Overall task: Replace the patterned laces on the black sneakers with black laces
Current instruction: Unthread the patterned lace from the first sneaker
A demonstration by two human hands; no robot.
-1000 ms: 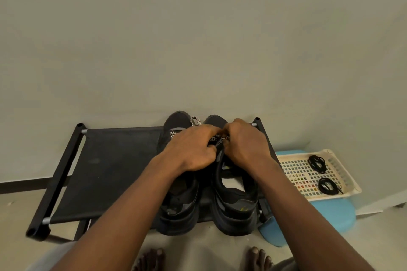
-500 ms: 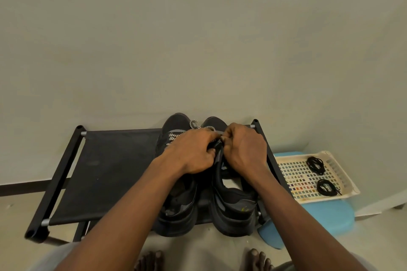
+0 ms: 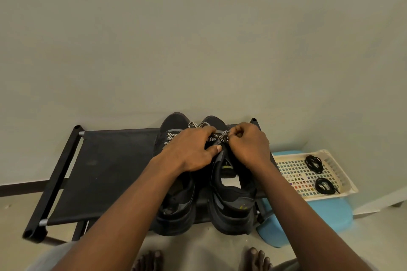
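On the black rack (image 3: 110, 171), over the right-hand sneaker (image 3: 233, 204), the right hand (image 3: 248, 145) is pinching the patterned lace (image 3: 217, 137) and pulling away from the left hand (image 3: 193, 149). A second ago the two were huddled together. The left hand is lying over the lacing, and I cannot tell its grip. The knot is probably loosening, while the black laces (image 3: 313, 163) are waiting in the basket (image 3: 343, 174) alongside.

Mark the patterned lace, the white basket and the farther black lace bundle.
patterned lace (image 3: 194, 125): head view, the exposed loop at its far end.
white basket (image 3: 290, 169): head view, bare mesh floor.
farther black lace bundle (image 3: 314, 163): head view, middle of the coil.
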